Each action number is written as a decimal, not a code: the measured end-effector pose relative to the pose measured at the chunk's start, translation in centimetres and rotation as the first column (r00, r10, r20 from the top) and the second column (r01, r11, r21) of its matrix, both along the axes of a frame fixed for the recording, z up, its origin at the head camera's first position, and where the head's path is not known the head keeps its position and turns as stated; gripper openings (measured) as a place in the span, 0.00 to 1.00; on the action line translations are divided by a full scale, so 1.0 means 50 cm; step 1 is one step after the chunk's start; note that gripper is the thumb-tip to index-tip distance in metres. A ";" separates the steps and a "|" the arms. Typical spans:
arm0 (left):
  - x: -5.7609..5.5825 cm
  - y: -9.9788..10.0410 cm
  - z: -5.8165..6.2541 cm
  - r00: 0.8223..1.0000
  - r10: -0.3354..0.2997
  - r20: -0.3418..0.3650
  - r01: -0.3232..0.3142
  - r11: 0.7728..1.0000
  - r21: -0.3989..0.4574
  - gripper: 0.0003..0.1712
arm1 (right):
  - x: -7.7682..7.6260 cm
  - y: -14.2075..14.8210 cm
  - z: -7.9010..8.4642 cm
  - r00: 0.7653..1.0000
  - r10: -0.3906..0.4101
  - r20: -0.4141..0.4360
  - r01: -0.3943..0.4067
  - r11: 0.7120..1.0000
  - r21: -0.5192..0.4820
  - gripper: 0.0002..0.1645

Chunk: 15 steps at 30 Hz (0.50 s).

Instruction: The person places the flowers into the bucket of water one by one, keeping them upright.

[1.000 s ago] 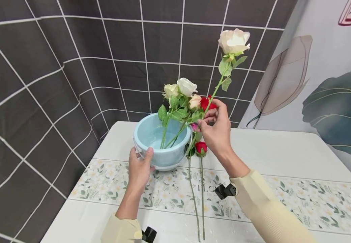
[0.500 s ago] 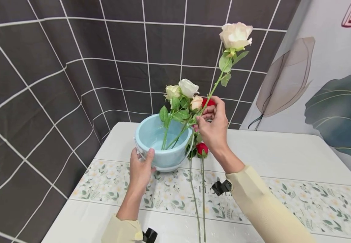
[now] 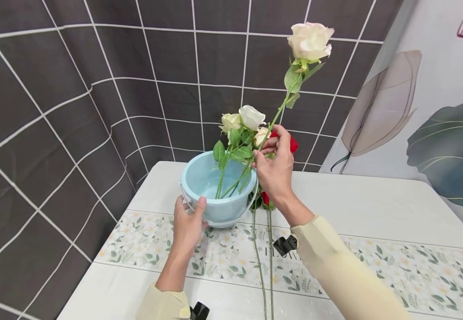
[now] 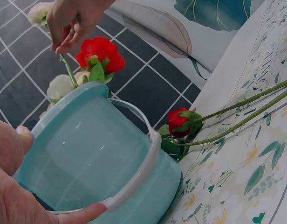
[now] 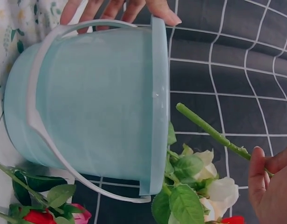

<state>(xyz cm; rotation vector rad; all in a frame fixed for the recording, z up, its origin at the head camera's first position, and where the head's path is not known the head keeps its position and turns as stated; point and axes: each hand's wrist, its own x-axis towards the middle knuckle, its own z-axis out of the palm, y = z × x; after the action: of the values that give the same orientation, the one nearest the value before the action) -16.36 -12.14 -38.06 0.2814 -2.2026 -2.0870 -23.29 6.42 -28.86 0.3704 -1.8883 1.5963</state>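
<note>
My left hand (image 3: 187, 226) holds the light blue bucket (image 3: 223, 212) at its near left side, thumb at the rim and fingers along the outside. My right hand (image 3: 276, 171) pinches the stem of a long pale pink rose (image 3: 310, 42), its bloom up and to the right. In the right wrist view the cut end of the green stem (image 5: 204, 126) is free, beyond the bucket's rim. Inside the bucket stand a white rose (image 3: 252, 117), a pale yellow rose (image 3: 230, 122) and a peach rose (image 3: 261, 136). A red rose (image 4: 100, 56) shows behind my right hand; its stem's lower end is hidden.
Right of the bucket another red rose (image 4: 181, 123) lies on the white table, long stems reaching toward me. A magenta bloom (image 5: 81, 214) lies near it. The bucket's white handle (image 4: 141, 172) hangs down. A dark tiled backdrop (image 3: 155, 53) stands behind the table.
My right hand has moved left, closer to the bucket, carrying the pale pink rose. More of the red rose behind it now shows on its right. My left hand keeps its hold.
</note>
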 end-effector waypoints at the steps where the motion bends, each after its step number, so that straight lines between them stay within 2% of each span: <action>1: 0.000 0.000 0.000 1.000 -0.001 -0.003 0.001 1.000 0.000 0.50 | -0.001 -0.001 -0.001 1.000 0.000 -0.001 0.000 1.000 0.001 0.38; 15: -0.001 0.001 0.000 1.000 0.003 -0.018 -0.003 1.000 0.002 0.46 | -0.007 -0.026 -0.043 0.999 0.014 0.030 -0.017 0.996 0.093 0.39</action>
<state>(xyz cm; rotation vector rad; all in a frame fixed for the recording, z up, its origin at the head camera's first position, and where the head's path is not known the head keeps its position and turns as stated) -16.42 -12.11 -38.06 0.2649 -2.1896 -2.0818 -23.62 5.10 -31.01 0.4041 -1.9919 1.5345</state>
